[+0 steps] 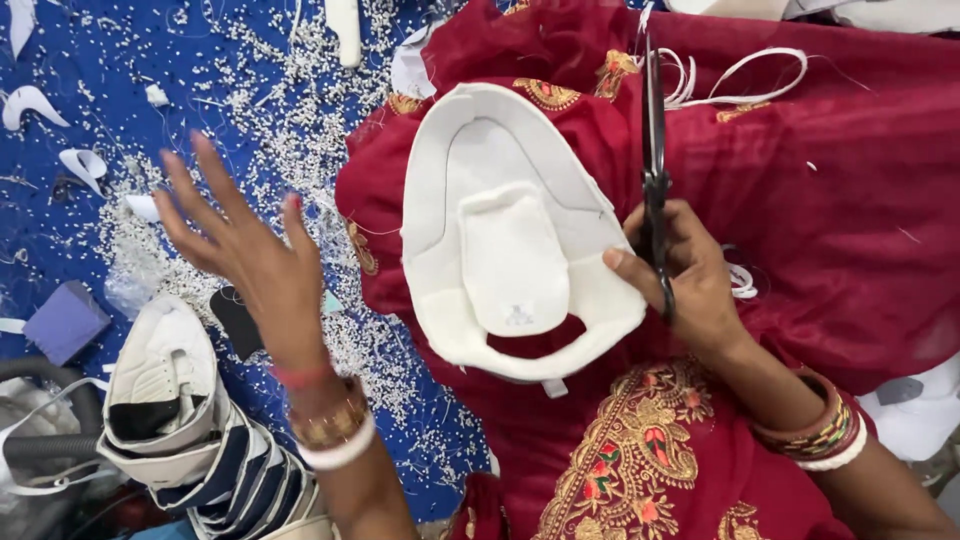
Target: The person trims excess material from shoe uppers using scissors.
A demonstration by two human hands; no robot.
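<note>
From the camera on my head, I looked down at my lap. My right hand (685, 275) was closed around the handles of my black scissors (655, 170). The blades pointed up and away from me, shut together as far as I could tell. My right thumb touched the edge of a white shoe upper (505, 235), a flat padded piece with a tongue flap in the middle. The shoe upper lay on my red cloth with gold stitching (800, 200), just to the left of the scissors.

My left hand (245, 245) was open, with the fingers spread wide, and it held nothing. It hung over the blue mat (60, 200), a little way left of the shoe upper and not touching it. The mat was covered with tiny white bits (290, 100) (so many of them!) and some curved white scraps (30, 100).

Below my left hand sat a stack of white and dark blue shoe uppers (190, 430). A small purple block (65, 320) lay near the stack. Thin white strips (740, 75) rested on the red cloth beyond the scissors. I wore bangles (330, 430) on both wrists.
</note>
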